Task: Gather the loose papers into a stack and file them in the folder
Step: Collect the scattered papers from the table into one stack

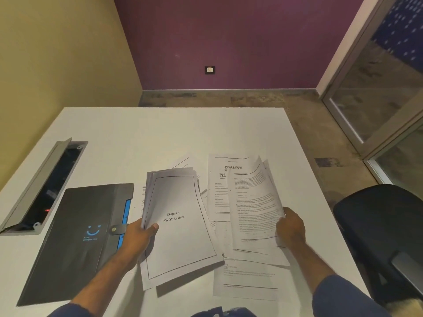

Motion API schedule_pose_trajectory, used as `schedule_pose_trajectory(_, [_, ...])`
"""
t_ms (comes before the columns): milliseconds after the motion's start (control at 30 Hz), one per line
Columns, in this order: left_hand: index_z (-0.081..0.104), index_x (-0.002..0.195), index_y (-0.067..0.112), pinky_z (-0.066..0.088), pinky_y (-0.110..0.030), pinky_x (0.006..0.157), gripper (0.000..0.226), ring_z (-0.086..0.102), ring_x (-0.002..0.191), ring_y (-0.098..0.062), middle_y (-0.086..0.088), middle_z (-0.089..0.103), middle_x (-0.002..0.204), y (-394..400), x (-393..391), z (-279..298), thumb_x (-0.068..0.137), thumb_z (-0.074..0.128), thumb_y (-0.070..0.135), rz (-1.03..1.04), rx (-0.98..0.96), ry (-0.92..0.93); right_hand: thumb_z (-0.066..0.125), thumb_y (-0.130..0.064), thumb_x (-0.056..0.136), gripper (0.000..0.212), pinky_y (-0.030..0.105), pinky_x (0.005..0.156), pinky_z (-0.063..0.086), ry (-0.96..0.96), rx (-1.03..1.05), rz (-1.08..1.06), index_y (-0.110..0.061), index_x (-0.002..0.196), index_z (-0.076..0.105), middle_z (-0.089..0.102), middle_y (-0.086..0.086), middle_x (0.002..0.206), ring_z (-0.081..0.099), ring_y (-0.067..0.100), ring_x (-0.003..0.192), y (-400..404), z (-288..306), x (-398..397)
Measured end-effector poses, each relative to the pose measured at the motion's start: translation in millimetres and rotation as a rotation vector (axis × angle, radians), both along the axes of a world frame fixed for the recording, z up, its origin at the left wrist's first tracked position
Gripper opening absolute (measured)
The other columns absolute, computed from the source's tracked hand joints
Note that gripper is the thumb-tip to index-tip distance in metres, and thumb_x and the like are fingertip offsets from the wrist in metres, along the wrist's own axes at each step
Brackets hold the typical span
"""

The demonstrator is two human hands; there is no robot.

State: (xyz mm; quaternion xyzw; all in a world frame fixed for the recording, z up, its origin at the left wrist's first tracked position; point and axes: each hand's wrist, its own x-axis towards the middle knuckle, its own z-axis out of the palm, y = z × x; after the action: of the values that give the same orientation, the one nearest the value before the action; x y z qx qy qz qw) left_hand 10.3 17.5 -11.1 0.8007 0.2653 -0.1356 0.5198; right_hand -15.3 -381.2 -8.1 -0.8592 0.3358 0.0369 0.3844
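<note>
My left hand (139, 236) grips the left edge of a bundle of papers (178, 225) whose top sheet reads "Chapter 4 SWOT Analysis"; the bundle is lifted and tilted above the table. My right hand (291, 227) holds a second, thinner sheaf of printed pages (254, 202) by its right edge. More loose sheets lie flat beneath: a "SWOT" title page (220, 179) behind and another page (247, 280) near the front edge. A closed dark grey folder (77, 236) with a blue smiley and a snap strap lies to the left of the papers.
The white table (160, 131) has an open cable tray (43, 184) with a raised lid at its left. A black office chair (384, 234) stands close to the table's right side. A glass partition (375, 88) is at the far right.
</note>
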Motion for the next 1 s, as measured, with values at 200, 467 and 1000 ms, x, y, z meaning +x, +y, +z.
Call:
schedule_pose_trajectory(200, [0.063, 0.117, -0.004, 0.046, -0.034, 0.071, 0.03, 0.058, 0.072, -0.02, -0.007, 0.063, 0.08, 4.9, -4.5, -1.2, 0.094, 0.065, 0.014, 0.006, -0.022, 0.024, 0.045, 0.016, 0.088, 0.032, 0.015, 0.048, 0.052, -0.042, 0.509, -0.077, 0.003, 0.11, 0.064, 0.065, 0.017, 0.099, 0.061, 0.024, 0.072, 11.9, 8.2, 0.4])
schedule_pose_trajectory(467, [0.052, 0.133, 0.001, 0.048, -0.037, 0.093, 0.04, 0.064, 0.091, -0.02, -0.013, 0.068, 0.113, 6.6, -11.7, 6.9, 0.095, 0.063, 0.008, 0.03, -0.24, 0.052, 0.047, 0.012, 0.094, 0.038, 0.052, 0.111, 0.037, 0.009, 0.757, -0.1, 0.011, 0.131, 0.051, 0.057, 0.026, 0.133, 0.055, 0.041, 0.121, 25.4, 5.2, -8.3])
schedule_pose_trajectory(1000, [0.048, 0.139, 0.012, 0.057, -0.035, 0.088, 0.043, 0.067, 0.114, -0.025, -0.009, 0.069, 0.127, -55.2, -8.0, 18.2, 0.099, 0.053, 0.0, -0.102, -0.641, 0.086, 0.055, 0.001, 0.094, 0.038, 0.055, 0.106, 0.042, 0.06, 1.051, 0.011, -0.002, 0.132, 0.055, 0.064, 0.021, 0.126, 0.058, 0.041, 0.12, 62.2, 14.2, -2.6])
